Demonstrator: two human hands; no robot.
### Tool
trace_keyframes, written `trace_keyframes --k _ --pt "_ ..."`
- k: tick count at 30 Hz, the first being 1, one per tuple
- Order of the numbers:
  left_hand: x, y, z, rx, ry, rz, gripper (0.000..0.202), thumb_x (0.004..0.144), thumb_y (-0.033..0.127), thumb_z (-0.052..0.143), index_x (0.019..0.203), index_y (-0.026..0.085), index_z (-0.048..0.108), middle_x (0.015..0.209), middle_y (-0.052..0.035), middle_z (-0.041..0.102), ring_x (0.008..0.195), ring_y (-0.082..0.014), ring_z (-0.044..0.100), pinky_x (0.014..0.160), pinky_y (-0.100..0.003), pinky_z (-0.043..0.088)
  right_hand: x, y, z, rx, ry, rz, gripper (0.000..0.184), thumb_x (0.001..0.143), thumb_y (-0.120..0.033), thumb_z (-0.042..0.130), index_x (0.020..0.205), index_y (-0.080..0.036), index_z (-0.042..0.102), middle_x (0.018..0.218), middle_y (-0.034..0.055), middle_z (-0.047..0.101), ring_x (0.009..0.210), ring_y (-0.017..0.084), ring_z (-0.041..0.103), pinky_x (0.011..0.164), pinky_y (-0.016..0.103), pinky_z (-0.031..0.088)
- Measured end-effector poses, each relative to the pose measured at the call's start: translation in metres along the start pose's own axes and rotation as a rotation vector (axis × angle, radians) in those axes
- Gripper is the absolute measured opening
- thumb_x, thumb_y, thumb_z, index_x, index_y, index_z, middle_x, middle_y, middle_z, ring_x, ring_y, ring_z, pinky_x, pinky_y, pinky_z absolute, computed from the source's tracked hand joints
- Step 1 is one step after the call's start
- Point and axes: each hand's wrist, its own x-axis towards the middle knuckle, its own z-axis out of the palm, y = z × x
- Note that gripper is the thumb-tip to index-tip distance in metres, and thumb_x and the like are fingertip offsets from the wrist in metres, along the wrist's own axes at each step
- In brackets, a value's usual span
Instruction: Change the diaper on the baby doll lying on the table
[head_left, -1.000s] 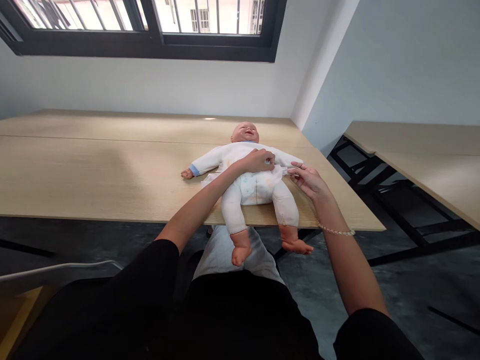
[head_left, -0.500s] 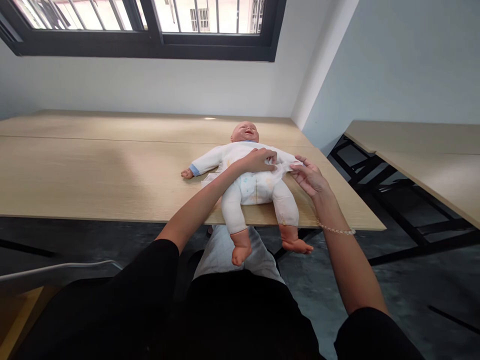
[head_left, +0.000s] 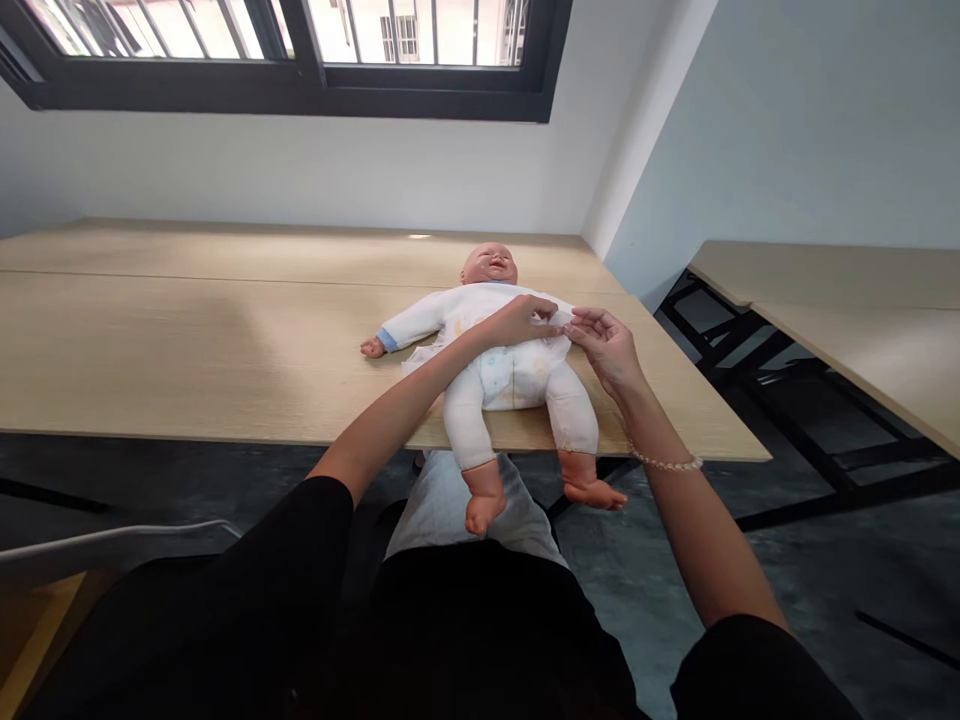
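A baby doll (head_left: 489, 265) lies on its back in a white top with blue cuffs, its feet hanging past the table's front edge. Around its hips is a white diaper (head_left: 514, 378) with pale printed marks. My left hand (head_left: 523, 320) reaches across the doll's belly, its fingers closed on the diaper's upper edge. At the doll's side, my right hand (head_left: 602, 340) pinches the diaper's side tab between thumb and fingers, close to my left fingertips. Another side flap of the diaper (head_left: 421, 357) lies spread out by the doll's other hip.
The wooden table (head_left: 150, 340) stretches far to the left beneath a barred window (head_left: 300, 95). To the right, past a gap, stands a second table (head_left: 862, 300) on black metal legs. A pale curved bar (head_left: 120, 535) is at lower left.
My right hand has moved left, carrying the diaper's tab in over the front, nearer to my left hand. The left hand and the doll stay almost where they were.
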Motion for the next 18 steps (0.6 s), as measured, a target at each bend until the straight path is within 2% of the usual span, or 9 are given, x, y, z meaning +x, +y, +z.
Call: trace_keyframes --k 4,8,11,14,16,18 --pt "0.003 0.001 -0.001 -0.044 0.091 -0.058 0.037 0.088 0.035 0.054 0.063 0.022 0.031 0.063 0.0033 0.033 0.066 -0.013 0.038 0.065 -0.029 0.036 0.0 0.007 0.0 -0.042 -0.063 0.048 0.053 0.054 -0.047 0.092 0.093 -0.023 0.066 0.089 0.001 0.064 0.092 0.018 0.064 0.091 0.03 0.054" --pt "0.0 0.005 -0.002 -0.083 0.1 -0.129 0.038 0.092 0.036 0.053 0.062 0.022 0.033 0.058 0.004 0.034 0.061 -0.0114 0.037 0.058 -0.028 0.034 0.002 0.016 0.003 -0.092 -0.097 0.048 0.049 0.056 -0.049 0.089 0.09 -0.022 0.066 0.089 0.0029 0.067 0.091 0.018 0.063 0.089 0.029 0.053" --pt "-0.003 0.01 -0.004 -0.149 0.13 -0.157 0.036 0.092 0.036 0.054 0.062 0.02 0.042 0.059 0.0029 0.042 0.061 -0.0111 0.041 0.058 -0.027 0.034 0.006 0.02 0.008 -0.082 -0.077 0.049 0.052 0.056 -0.05 0.089 0.093 -0.023 0.064 0.088 0.0015 0.067 0.092 0.018 0.065 0.09 0.03 0.054" --pt "-0.004 0.013 -0.004 -0.251 0.12 -0.154 0.032 0.093 0.042 0.055 0.074 0.017 0.058 0.073 -0.0022 0.062 0.068 -0.012 0.051 0.062 -0.025 0.039 0.01 0.02 0.015 -0.035 -0.079 0.077 0.058 0.052 -0.047 0.092 0.095 -0.023 0.061 0.091 0.0016 0.07 0.093 0.018 0.067 0.089 0.03 0.055" --pt "-0.003 0.011 -0.004 -0.301 0.1 -0.127 0.039 0.094 0.051 0.054 0.083 0.014 0.064 0.087 -0.0061 0.069 0.076 -0.0137 0.057 0.066 -0.025 0.042 0.011 0.02 0.017 -0.015 -0.055 0.072 0.057 0.052 -0.045 0.093 0.093 -0.022 0.061 0.093 0.0027 0.072 0.094 0.019 0.068 0.087 0.03 0.055" --pt "-0.001 0.008 -0.002 -0.315 0.081 -0.096 0.048 0.095 0.059 0.05 0.089 0.013 0.066 0.091 -0.0075 0.071 0.08 -0.0153 0.06 0.07 -0.026 0.045 0.013 0.021 0.017 -0.009 -0.007 0.062 0.053 0.054 -0.045 0.092 0.091 -0.021 0.063 0.092 0.003 0.073 0.093 0.019 0.068 0.084 0.028 0.055"
